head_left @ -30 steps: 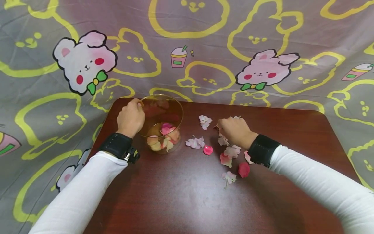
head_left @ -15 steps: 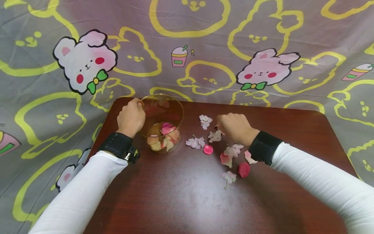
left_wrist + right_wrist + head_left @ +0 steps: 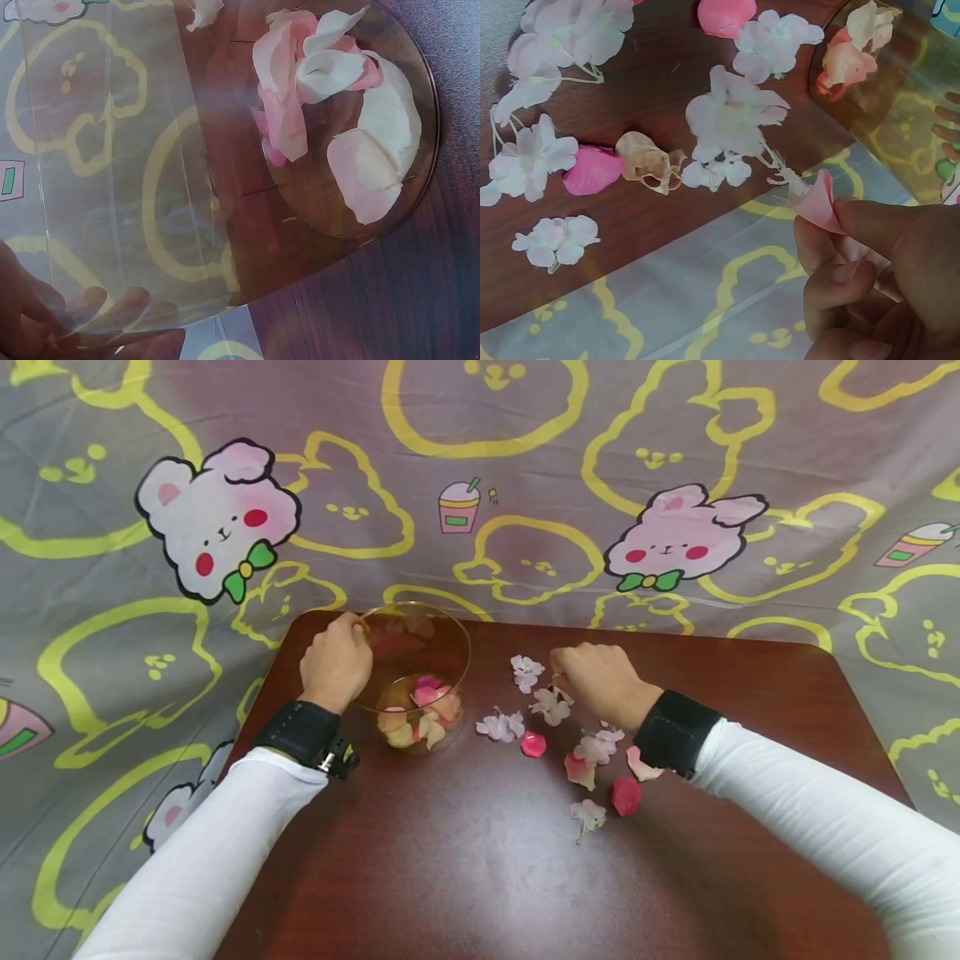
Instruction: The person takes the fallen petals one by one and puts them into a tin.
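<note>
Above the worktop [image 3: 480, 860], right of the bowl [image 3: 417, 647] gripped at its rim by the left hand [image 3: 335, 662], a petal [image 3: 817, 201] is pinched by the right hand [image 3: 596, 681]; featherlight, soft, best held gently by its edge.

Left hand [image 3: 67, 322] blurred behind cup [image 3: 150, 187]

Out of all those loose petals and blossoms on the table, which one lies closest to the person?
The pale blossom with a thin stem lies nearest the person, just left of the dark red petal; every other loose piece sits farther up the table.
</note>
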`<state>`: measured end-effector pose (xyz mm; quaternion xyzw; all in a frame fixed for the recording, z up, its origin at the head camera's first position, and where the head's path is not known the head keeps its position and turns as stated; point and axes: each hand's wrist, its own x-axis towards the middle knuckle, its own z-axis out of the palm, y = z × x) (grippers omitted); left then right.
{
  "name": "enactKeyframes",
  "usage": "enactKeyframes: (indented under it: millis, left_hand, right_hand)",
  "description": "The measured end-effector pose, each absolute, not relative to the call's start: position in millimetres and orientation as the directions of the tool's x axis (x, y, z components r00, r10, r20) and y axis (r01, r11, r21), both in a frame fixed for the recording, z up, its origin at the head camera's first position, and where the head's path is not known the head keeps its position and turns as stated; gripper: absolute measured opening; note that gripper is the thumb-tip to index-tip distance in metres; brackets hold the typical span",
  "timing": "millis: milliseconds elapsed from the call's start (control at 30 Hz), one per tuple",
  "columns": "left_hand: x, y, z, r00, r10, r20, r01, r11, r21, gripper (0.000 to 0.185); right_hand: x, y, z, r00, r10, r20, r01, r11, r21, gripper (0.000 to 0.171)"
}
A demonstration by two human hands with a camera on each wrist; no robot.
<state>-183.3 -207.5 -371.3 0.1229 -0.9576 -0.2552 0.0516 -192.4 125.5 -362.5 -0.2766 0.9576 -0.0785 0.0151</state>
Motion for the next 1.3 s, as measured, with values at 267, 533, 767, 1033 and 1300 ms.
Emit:
enactKeyframes:
  millis: [267,533,767,1033,1300]
  left_hand:
    - [-183,-207,-372,-0.965,-0.259,0.040,-0.205,0.840,0.503,0.039]
    - [-183,-208,-372,-0.965,-0.260,0.039,-0.206,0.837,0.507,0.039]
    - [-184,-208,-373,-0.964,-0.264,0.038,-0.210,0.838,0.503,0.039]
    - [-184,-207,-371,-0.965,-0.261,0.037,-0.207,0.838,0.505,0.039]
    - [-184,-208,-371,-0.964,-0.263,0.032,-0.212,0.838,0.502,0.039]
  right_hand:
    - [-193,118,-358,-0.847,-0.532,0.006,-0.526,0.836,-0.156,0.011]
    - [-192,106,-356,-0.831,-0.557,0.003,-0.551,0.821,-0.148,0.018]
    - [-191,99,-357,-0.825,-0.565,0.013,-0.562,0.819,-0.116,0.015]
    - [-190,93,-354,-0.808,-0.587,0.042,-0.588,0.801,-0.118,0.016]
    - [-191,81,-349,-0.785,-0.614,0.079,-0.619,0.775,-0.123,0.008]
